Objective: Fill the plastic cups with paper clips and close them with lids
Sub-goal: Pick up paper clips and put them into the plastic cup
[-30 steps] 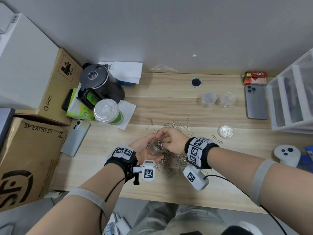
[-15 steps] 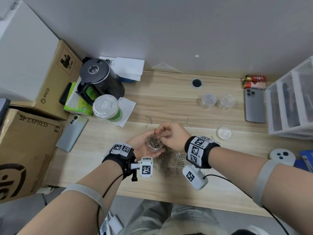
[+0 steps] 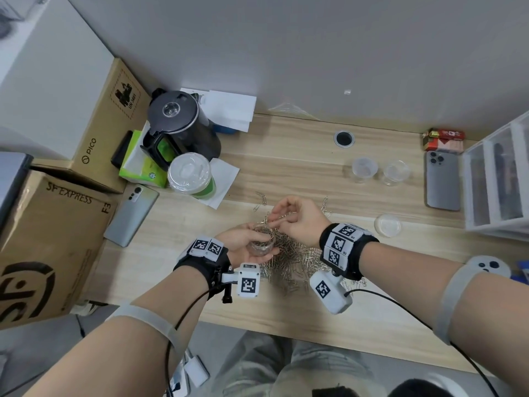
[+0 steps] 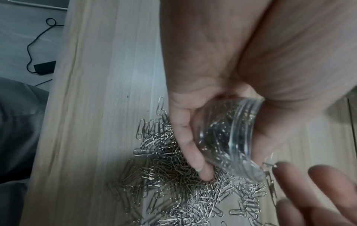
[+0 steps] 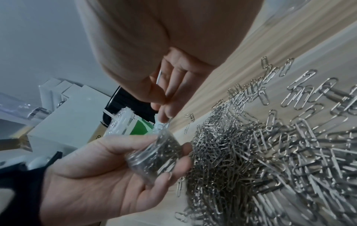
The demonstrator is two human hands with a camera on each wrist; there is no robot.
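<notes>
From the head view, left to right: an SF Express box [image 3: 48, 242], a black kettle [image 3: 179, 124], a lidded green drink cup [image 3: 191, 176], then the left hand [image 3: 243, 247] curled round a small clear plastic cup [image 3: 262, 243] above the paper clip pile [image 3: 297, 259] on the wooden desk [image 3: 286, 167]. The right hand [image 3: 297, 222] hovers over the cup's mouth, thumb and fingers pinching paper clips. Further right stand two more clear cups [image 3: 365, 169], their contents too faint to tell, a loose lid [image 3: 388, 224] flat on the desk, and a grey phone [image 3: 442, 180].

Only the left wrist view shows the cup [image 4: 230, 137] tilted and packed with clips nearly to the rim, fingers [image 4: 191, 152] along its side. Only the right wrist view shows clips dangling from the right fingertips [image 5: 166, 113] just touching the cup's opening [image 5: 160, 146], the cup lying in the left palm [image 5: 96, 175] beside the pile [image 5: 270, 152]
</notes>
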